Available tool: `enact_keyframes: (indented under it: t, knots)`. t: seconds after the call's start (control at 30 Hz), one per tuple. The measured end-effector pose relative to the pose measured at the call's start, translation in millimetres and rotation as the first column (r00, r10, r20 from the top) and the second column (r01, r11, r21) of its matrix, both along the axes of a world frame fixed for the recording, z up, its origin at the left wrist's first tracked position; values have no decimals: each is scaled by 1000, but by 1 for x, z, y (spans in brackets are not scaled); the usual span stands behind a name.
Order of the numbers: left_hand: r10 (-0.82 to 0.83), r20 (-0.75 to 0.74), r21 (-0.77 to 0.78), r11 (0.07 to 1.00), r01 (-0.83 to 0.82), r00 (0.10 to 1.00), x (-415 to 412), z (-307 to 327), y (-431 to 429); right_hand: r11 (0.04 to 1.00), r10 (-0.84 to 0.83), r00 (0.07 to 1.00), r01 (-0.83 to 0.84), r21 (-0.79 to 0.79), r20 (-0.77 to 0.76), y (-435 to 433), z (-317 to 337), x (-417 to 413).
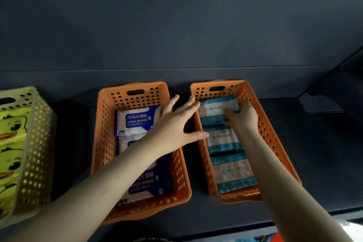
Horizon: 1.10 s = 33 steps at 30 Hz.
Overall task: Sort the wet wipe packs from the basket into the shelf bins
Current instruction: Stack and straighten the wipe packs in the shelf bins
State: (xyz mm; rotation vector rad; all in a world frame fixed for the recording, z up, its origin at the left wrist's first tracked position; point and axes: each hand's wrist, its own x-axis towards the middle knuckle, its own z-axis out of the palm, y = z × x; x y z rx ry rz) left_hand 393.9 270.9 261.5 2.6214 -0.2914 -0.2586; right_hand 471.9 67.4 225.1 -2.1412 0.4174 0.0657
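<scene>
L hand spread on right bin rim; R hand grips teal pack, long axis crosswise, far end.

Orange bins, 6 o'clock: perforated plastic, smooth w/ slight sheen. Cream bin, 9 o'clock: same plastic. Wipe packs: glossy film. Shelf: matt, smooth.

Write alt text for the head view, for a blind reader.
A right hand grips a teal wet wipe pack at the far end of the right orange bin; the open left hand touches that bin's left rim. The middle orange bin holds alcohol wipe packs, a cream bin yellow duck packs.
</scene>
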Motion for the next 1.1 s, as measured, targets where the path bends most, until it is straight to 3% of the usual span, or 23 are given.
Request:
enact_keyframes:
  t: [0.1,0.2,0.23,0.4,0.57,0.77,0.87,0.97,1.1]
  knots:
    - [0,-3,16,1000,0,1000,-1,1,0,974,90,992,-68,-216,94,2,6,-6]
    - [7,-5,20,1000,-7,1000,-1,2,-1,795,298,945,-169,-583,131,7,4,-13]
    - [11,-5,18,1000,-10,1000,-2,2,-1,743,343,932,-190,-641,120,9,3,-14]
    - [21,-19,10,1000,-21,1000,-2,2,-2,818,416,909,-362,-447,26,13,-6,-13]
    - [20,-32,30,999,-19,999,-2,3,-3,818,418,908,-370,-440,12,13,-7,-13]
    - [-60,-82,239,968,78,995,0,13,2,695,553,824,-537,-479,-121,1,41,-40]
    - [1,19,249,968,-6,1000,-17,22,7,699,537,843,-455,-552,-16,-10,69,-81]
    - [45,127,66,996,-54,991,-65,27,16,774,475,862,-314,-550,177,-15,82,-138]
    - [40,115,-109,994,-28,993,-154,16,42,837,391,867,-196,-511,309,-12,74,-240]
